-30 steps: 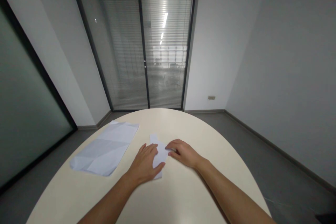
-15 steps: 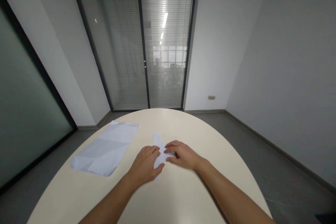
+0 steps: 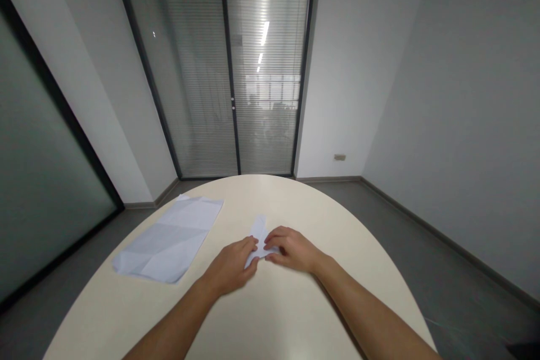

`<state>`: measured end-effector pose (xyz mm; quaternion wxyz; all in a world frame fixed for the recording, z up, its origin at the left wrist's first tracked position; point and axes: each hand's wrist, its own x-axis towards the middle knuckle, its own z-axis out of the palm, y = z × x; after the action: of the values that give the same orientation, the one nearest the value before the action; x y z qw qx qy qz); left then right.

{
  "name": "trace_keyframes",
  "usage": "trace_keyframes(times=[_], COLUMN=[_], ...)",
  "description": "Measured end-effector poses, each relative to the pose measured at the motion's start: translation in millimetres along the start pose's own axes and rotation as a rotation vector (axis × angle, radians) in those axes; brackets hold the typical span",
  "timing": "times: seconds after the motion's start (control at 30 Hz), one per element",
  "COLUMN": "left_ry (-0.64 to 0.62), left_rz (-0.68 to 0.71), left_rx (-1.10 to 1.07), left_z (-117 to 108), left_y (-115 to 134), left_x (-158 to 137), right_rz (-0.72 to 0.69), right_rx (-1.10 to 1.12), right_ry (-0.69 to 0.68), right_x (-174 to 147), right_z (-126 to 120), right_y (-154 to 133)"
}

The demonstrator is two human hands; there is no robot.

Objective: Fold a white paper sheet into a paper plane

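A small piece of folded white paper (image 3: 259,230) lies on the pale round table (image 3: 295,315), between my two hands. From the left, my left hand (image 3: 234,261) grips its near left edge, thumb below and fingers above. My right hand (image 3: 291,248) pinches the paper's right side with curled fingers. One narrow strip of the paper points away from me past my fingertips. Parts of its lower and right edges are hidden under my fingers.
Creased white sheets of paper (image 3: 169,239) lie on the left part of the table. Beyond the table's far edge stand glass doors (image 3: 236,79) with blinds. A wall socket (image 3: 340,157) sits low on the back wall.
The folded paper has turned slightly clockwise, its far strip now leaning to the right. My left thumb has shifted up and left a little; my right hand has hardly moved.
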<state>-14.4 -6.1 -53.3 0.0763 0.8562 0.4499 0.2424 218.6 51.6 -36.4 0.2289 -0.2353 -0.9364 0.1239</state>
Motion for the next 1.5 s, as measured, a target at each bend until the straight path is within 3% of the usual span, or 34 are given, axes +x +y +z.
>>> trace_keyframes(times=[0.23,0.57,0.87,1.13,1.5], left_ry=[0.040,0.034,0.039,0.162,0.286], left_rz=[0.084,0.097,-0.055,-0.135,-0.212], left_rx=[0.147,0.223,0.075,-0.081,-0.073], left_z=[-5,0,0,1,2], left_y=[7,1,-2,-10,-14], left_x=[3,4,5,6,5], right_rz=[-0.054,0.022,0.141,0.214,0.413], right_rx=[-0.043,-0.041,-0.064,-0.156,-0.181], right_ry=[0.003,0.001,0.013,0.096,0.146], right_x=[3,0,-4,-3,-2], right_z=[-1,-3,0,3,0], right_y=[2,-1,4,13,18])
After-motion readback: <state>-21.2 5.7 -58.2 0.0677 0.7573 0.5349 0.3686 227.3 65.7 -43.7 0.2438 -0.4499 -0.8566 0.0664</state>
